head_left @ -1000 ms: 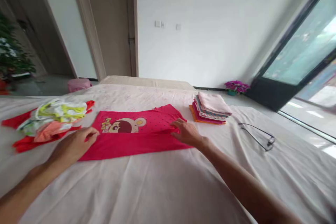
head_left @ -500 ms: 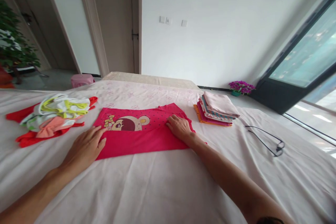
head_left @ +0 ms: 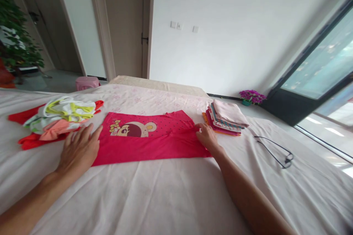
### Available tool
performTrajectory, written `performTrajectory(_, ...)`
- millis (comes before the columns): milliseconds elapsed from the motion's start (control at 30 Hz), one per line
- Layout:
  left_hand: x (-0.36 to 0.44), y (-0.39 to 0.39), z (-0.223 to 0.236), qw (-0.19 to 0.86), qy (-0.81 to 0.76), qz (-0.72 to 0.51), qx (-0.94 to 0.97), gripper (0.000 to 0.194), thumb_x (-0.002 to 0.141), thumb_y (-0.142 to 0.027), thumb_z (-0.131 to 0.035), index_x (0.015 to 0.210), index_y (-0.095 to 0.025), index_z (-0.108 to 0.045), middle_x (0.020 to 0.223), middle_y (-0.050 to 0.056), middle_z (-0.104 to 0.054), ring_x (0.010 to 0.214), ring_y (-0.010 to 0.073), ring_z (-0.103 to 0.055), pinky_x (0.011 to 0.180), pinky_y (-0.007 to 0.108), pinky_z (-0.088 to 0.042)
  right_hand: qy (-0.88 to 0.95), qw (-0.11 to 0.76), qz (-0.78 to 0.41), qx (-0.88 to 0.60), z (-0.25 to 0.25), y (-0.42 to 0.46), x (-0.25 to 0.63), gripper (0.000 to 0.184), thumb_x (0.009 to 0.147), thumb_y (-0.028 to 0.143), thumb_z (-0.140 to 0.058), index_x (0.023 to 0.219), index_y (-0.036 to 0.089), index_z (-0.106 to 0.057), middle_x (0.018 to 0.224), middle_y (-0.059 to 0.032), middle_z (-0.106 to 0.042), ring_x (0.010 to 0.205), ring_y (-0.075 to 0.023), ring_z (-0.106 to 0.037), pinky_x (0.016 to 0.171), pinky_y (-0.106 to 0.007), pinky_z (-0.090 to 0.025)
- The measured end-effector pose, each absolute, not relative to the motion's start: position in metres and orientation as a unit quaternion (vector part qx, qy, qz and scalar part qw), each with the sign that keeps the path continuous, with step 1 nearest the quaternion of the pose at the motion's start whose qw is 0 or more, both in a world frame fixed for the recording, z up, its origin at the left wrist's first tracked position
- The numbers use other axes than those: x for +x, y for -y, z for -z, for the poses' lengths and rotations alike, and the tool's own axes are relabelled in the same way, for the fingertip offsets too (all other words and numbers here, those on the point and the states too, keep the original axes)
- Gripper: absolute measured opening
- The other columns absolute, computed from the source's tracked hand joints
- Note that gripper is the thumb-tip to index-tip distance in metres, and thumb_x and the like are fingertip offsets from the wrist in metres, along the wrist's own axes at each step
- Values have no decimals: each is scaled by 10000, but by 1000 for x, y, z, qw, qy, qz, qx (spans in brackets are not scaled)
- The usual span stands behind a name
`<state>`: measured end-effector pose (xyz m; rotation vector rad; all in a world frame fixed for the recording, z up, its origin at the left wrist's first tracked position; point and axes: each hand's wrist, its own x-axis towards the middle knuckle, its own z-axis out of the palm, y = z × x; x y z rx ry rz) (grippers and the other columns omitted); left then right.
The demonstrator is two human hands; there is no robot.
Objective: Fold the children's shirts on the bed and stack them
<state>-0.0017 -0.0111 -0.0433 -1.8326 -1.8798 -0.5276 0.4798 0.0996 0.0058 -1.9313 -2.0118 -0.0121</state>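
Observation:
A pink shirt (head_left: 154,143) with a cartoon print lies folded lengthwise on the pale bed sheet (head_left: 165,194). My left hand (head_left: 78,150) rests flat, fingers spread, on the shirt's left end. My right hand (head_left: 206,137) lies at the shirt's right end, fingers curled at the fabric's edge; whether they pinch the cloth is hard to see.
A loose heap of clothes (head_left: 55,121), red, white, yellow and peach, lies at the left. A neat stack of folded clothes (head_left: 224,117) sits just right of the shirt. A thin black cable (head_left: 275,150) lies farther right. Beyond are a pink stool (head_left: 87,82), a door and a window.
Both hands slid outward along the shirt: the left toward its left end, the right toward its right edge, smoothing the fabric. The camera shifted a little.

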Motion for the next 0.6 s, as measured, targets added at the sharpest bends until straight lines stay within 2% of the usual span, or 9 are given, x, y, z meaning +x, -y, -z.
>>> performTrajectory(67,6,11,39,236,643,216,-696,464,938,-257,-359,1328,-150,-585,1485,176,-489,1412,368,-390,1160,605,-262,693,180,-28,-698,-3,-103,487,390,794,196,-543,1146,266,-695,1147,-52,-682,1061,-229,-602,882,-299,-422)
performTrajectory(133,17,7,34,218,600,239,-732,415,924,-260,-398,1241,-179,-653,1423,145,-567,1385,347,-436,1154,589,-303,683,178,-44,-707,0,-108,491,347,817,271,-572,1138,257,-700,1132,-64,-684,1056,-232,-608,882,-301,-423)
performTrajectory(233,43,0,26,136,543,269,-784,353,901,-265,-457,1144,-241,-712,1292,80,-677,1256,274,-580,1114,487,-423,672,162,-50,-720,3,-114,491,314,845,366,-598,1116,247,-702,1086,-74,-693,1030,-232,-617,851,-299,-424)
performTrajectory(333,85,-8,17,40,505,287,-813,334,913,-248,-452,1087,-258,-737,1211,37,-723,1146,204,-660,1025,365,-524,673,150,-46,-723,2,-117,486,224,871,354,-581,1013,246,-716,1046,-67,-699,993,-217,-624,803,-281,-417)
performTrajectory(433,137,-19,7,-15,450,297,-842,371,925,-185,-412,1093,-241,-738,1196,36,-732,1139,177,-669,1009,329,-539,675,153,-15,-721,-6,-117,480,191,902,308,-531,938,235,-703,1021,-65,-702,982,-204,-622,787,-271,-407)
performTrajectory(600,220,-40,4,-46,387,258,-884,386,939,-147,-426,1236,-191,-669,1293,81,-685,1242,184,-611,1073,354,-497,664,134,-27,-735,-19,-113,472,245,942,374,-490,1039,244,-674,1086,-72,-705,995,-212,-631,774,-287,-413)
